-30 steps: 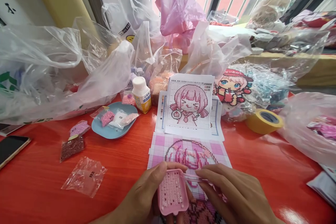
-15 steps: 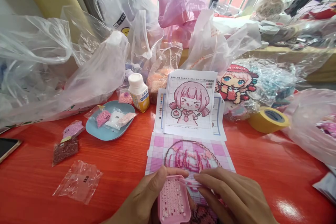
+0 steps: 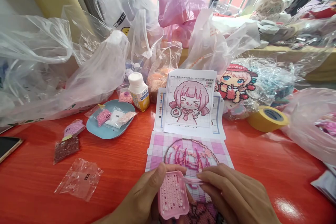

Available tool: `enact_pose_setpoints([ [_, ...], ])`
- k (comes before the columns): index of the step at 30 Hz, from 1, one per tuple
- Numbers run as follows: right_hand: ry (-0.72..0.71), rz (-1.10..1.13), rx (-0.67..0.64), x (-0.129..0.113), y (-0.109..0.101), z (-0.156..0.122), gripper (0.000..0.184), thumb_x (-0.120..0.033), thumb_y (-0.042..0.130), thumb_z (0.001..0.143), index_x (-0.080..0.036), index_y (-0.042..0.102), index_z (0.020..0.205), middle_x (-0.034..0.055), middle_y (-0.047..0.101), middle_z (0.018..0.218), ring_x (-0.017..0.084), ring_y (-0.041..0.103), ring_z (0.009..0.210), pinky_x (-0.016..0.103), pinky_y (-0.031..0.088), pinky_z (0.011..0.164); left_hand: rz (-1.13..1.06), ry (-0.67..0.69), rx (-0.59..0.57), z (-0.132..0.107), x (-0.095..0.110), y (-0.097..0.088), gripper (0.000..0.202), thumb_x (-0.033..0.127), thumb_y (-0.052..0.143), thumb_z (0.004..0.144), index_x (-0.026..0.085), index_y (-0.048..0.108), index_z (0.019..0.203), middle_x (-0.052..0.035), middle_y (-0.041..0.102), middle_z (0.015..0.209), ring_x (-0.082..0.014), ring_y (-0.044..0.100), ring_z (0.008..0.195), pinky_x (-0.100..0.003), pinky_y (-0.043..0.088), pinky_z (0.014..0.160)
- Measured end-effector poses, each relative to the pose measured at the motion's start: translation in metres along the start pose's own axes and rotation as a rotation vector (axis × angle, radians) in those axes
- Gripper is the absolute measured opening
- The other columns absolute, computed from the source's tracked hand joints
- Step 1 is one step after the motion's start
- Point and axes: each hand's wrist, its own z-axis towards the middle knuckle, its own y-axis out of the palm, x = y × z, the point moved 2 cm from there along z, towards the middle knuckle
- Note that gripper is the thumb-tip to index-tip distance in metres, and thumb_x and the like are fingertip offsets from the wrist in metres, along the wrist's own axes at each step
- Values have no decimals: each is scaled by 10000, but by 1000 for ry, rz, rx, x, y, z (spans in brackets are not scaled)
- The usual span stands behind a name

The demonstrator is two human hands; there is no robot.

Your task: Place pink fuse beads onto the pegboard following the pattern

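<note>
My left hand (image 3: pixel 140 199) grips a small pink bead tray (image 3: pixel 172 194) near the bottom edge, thumb along its top rim. My right hand (image 3: pixel 236 196) pinches a thin pink-clear tool (image 3: pixel 193 181) whose tip reaches the tray's upper right corner. Both hands rest over a pink gridded bead board (image 3: pixel 189 152) showing a partly filled round face design. Just beyond it lies a printed pixel chart (image 3: pixel 189 103) of a pink-haired character.
On the red table (image 3: pixel 126 161): a blue dish (image 3: pixel 110 124) with bead packets, a white bottle (image 3: pixel 139 91), small bead bags (image 3: pixel 78 178) on the left, a phone (image 3: pixel 7 146) at the left edge, yellow tape (image 3: pixel 267 119), and many plastic bags behind.
The view shifted slightly. My hands stay at the tray; the tool tip keeps working at the tray's upper right corner.
</note>
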Motion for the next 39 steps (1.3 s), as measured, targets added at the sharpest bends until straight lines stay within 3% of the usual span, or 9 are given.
enact_pose_setpoints([
  [10, 110, -148, -58, 28, -29, -17, 139, -255, 467, 952, -195, 591, 937, 19, 648, 838, 81, 633, 682, 169, 486, 607, -66, 46, -34, -5, 7, 5, 495, 566, 457, 886, 144, 572, 1117, -125, 722, 865, -142, 671, 484, -176, 468, 404],
  [15, 71, -96, -86, 28, -25, -24, 107, -216, 474, 943, -186, 572, 974, 33, 629, 861, 93, 629, 728, 185, 482, 621, -114, 52, -90, -3, 12, 7, 417, 485, 430, 928, 159, 569, 1148, -134, 707, 979, -187, 723, 611, -194, 520, 459],
  [23, 70, -58, -133, 35, -23, -36, 118, -202, 462, 943, -203, 578, 963, 13, 607, 823, 69, 584, 626, 168, 449, 546, -120, 42, -58, -6, 21, 7, 383, 371, 390, 960, 159, 563, 1227, -167, 688, 1025, -206, 719, 654, -203, 530, 414],
  [25, 75, -61, -125, 37, -23, -39, 118, -215, 469, 943, -200, 585, 959, 15, 608, 818, 71, 591, 632, 166, 453, 554, -118, 42, -62, -5, 22, 8, 398, 370, 370, 968, 149, 568, 1232, -163, 693, 992, -201, 717, 663, -202, 536, 424],
  [29, 41, -58, -129, 39, -22, -42, 113, -239, 499, 934, -193, 601, 947, 12, 613, 793, 65, 594, 618, 152, 450, 545, -94, 8, -71, -4, 22, 7, 432, 400, 370, 968, 121, 571, 1228, -107, 689, 731, -185, 703, 642, -182, 528, 436],
  [34, 38, -85, -100, 34, -22, -37, 209, -263, 441, 966, -205, 613, 861, -7, 617, 703, 62, 572, 541, 167, 425, 493, -123, -82, -5, -4, 16, 3, 426, 480, 448, 924, 193, 549, 1222, -124, 718, 982, -140, 681, 551, -180, 481, 428],
  [39, 47, -93, -101, 34, -20, -39, 202, -257, 448, 963, -207, 616, 863, -6, 623, 712, 63, 573, 547, 173, 421, 498, -53, -146, 84, -9, 16, 8, 486, 556, 518, 865, 181, 584, 1165, -119, 733, 962, -101, 621, 529, -188, 439, 467],
])
